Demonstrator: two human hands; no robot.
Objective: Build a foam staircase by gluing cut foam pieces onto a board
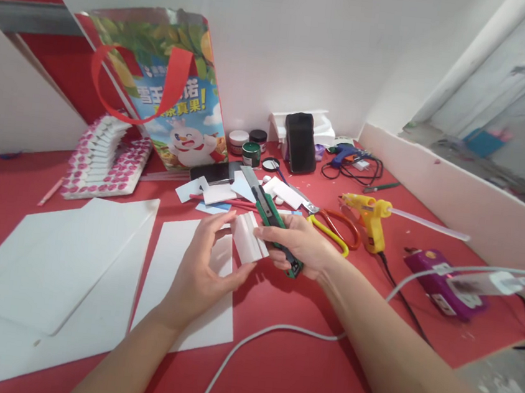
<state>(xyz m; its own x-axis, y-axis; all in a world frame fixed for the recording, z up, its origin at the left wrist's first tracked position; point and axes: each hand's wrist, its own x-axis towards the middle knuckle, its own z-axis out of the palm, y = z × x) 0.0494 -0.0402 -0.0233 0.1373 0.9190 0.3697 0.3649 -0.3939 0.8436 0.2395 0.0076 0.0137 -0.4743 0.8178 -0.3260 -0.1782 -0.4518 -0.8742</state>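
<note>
Pinching a white piece (245, 240), left hand (202, 259) curved opposite right hand (303, 243) gripping green cutter (267, 208)

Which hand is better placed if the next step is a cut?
Probably the right: the right hand grips the green utility knife, its blade extended. The left hand holds the white piece, so it seems better placed to steady it.

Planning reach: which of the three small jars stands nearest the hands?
The green jar, standing in front of the other two: the white jar is behind it to the left, the black-topped jar behind it, slightly right.
</note>
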